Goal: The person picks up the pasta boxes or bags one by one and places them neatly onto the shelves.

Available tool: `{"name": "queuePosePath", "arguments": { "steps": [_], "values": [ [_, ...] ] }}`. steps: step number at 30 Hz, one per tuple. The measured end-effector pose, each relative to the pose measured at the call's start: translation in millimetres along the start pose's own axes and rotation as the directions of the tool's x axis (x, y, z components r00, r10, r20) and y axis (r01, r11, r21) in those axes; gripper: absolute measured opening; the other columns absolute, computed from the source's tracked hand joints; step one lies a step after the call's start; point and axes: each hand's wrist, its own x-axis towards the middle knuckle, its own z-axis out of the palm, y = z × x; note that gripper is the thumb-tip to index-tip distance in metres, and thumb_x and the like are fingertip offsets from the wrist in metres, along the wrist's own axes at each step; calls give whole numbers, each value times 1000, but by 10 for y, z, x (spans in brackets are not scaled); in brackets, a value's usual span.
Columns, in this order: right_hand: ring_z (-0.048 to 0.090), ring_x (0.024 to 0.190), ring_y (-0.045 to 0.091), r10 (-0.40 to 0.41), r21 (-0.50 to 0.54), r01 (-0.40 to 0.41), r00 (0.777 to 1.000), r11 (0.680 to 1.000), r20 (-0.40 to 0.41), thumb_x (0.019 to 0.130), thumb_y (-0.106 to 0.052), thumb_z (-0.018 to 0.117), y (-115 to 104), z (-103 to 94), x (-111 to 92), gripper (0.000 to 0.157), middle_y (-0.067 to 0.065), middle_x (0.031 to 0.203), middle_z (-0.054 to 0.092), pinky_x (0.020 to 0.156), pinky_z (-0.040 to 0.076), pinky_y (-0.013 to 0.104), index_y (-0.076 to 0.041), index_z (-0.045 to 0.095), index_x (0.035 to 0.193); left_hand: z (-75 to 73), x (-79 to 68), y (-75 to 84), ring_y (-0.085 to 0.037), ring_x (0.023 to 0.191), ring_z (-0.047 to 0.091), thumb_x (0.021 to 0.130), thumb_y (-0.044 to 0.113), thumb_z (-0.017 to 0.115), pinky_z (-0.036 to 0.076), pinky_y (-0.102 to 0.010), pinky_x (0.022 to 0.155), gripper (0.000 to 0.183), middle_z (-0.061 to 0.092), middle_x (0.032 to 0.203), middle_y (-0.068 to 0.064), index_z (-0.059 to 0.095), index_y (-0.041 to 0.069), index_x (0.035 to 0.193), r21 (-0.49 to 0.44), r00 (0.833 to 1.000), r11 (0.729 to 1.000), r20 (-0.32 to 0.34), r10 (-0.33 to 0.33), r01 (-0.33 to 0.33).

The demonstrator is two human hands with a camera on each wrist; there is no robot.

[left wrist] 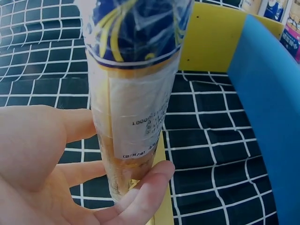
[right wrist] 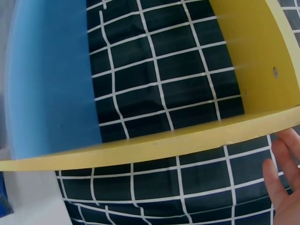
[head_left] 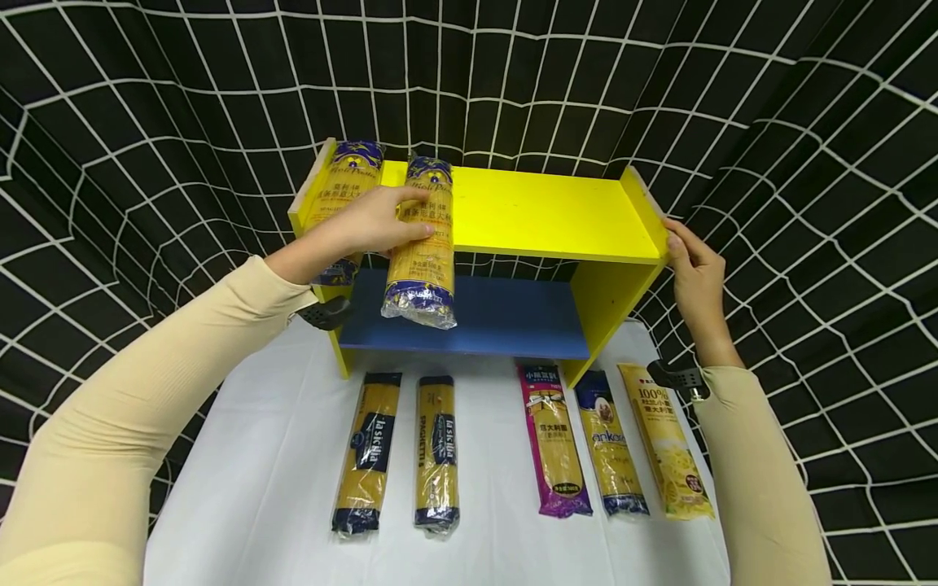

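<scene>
My left hand (head_left: 383, 220) grips a spaghetti pack (head_left: 421, 277) with blue ends and a clear middle. In the left wrist view, thumb and fingers curl round this pack (left wrist: 136, 93). It tilts in front of the upper yellow board of a small shelf (head_left: 542, 212). Just left of it, a similar spaghetti pack (head_left: 356, 167) leans at the shelf's left end, partly hidden by my left arm. At the opposite end, my right hand (head_left: 696, 273) touches the outside of the yellow side panel (head_left: 645, 207). In the right wrist view, its fingers (right wrist: 286, 150) lie loosely extended beside that panel.
The lower blue board (head_left: 498, 317) lies under the yellow one. On the white table (head_left: 491, 553) in front lie two dark-labelled spaghetti packs (head_left: 437, 456), a pink-and-purple pasta pack (head_left: 557, 443), a blue-ended pack (head_left: 611, 448) and a yellow pack (head_left: 667, 443). Black gridded cloth (head_left: 513, 89) surrounds the table.
</scene>
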Motion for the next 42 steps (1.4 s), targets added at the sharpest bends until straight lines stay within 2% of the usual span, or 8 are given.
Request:
{"name": "queuePosePath", "arguments": {
  "steps": [5,10,15,19,24,30,36,42],
  "values": [
    [63,99,0,4,-5,-4,1000,1000,-1,102,-30,53,-10,-2,-2,37,-3,131,66,87,49,8,-17,62,136,3,-55,18,-23,96,64,98,40,58,57,-30,77,68,58,128,-15,30,20,157,88,999,996,-24,28,-26],
    [63,100,0,0,-18,0,1000,1000,-1,102,-30,52,-14,-2,-9,37,-2,131,66,88,49,7,-16,62,136,0,-207,75,-32,126,42,97,39,59,48,-47,94,64,45,142,-21,38,18,154,206,982,976,-156,102,-69],
    [63,101,0,5,-16,-5,1000,1000,0,102,-30,52,-22,-1,-8,37,-3,132,66,88,49,7,-17,62,136,41,-471,138,-28,96,54,97,34,60,49,-37,75,53,52,125,-18,49,20,147,236,932,963,-302,202,-132],
    [62,101,-1,7,-27,-7,1000,1000,-1,103,-30,52,-28,4,-7,37,-3,132,66,89,48,7,-17,62,136,125,-712,126,-22,71,54,98,34,61,42,-29,57,50,65,94,-11,52,19,145,274,910,945,-318,265,-179],
    [62,101,-2,6,-20,-6,1000,1000,0,103,-29,51,-22,11,-6,37,-4,132,65,90,49,8,-18,62,137,244,-947,20,-17,54,54,97,42,61,41,-27,48,59,66,74,-5,41,25,151,267,932,950,-271,239,-165],
    [62,101,0,9,-11,-9,1000,1000,-4,103,-30,52,-25,19,-7,37,-2,132,65,89,48,8,-17,62,136,364,-1021,-127,-13,60,63,94,53,60,50,-29,57,74,74,96,-8,26,33,157,170,970,974,-166,179,-151],
    [62,100,-1,14,-7,-14,1000,1000,-11,102,-30,52,-12,13,-13,37,-3,132,65,88,48,8,-17,62,136,510,-980,-196,-17,57,57,91,57,61,49,-32,63,79,72,111,-9,27,30,157,183,966,963,-133,224,-198],
    [62,100,-1,6,-2,-6,1000,1000,-9,102,-29,53,-21,12,-5,37,-3,132,66,87,49,8,-15,63,135,591,-936,-208,-21,89,67,93,55,61,54,-40,84,79,68,124,-9,29,23,157,180,954,957,-157,255,-226]
  ]
}}
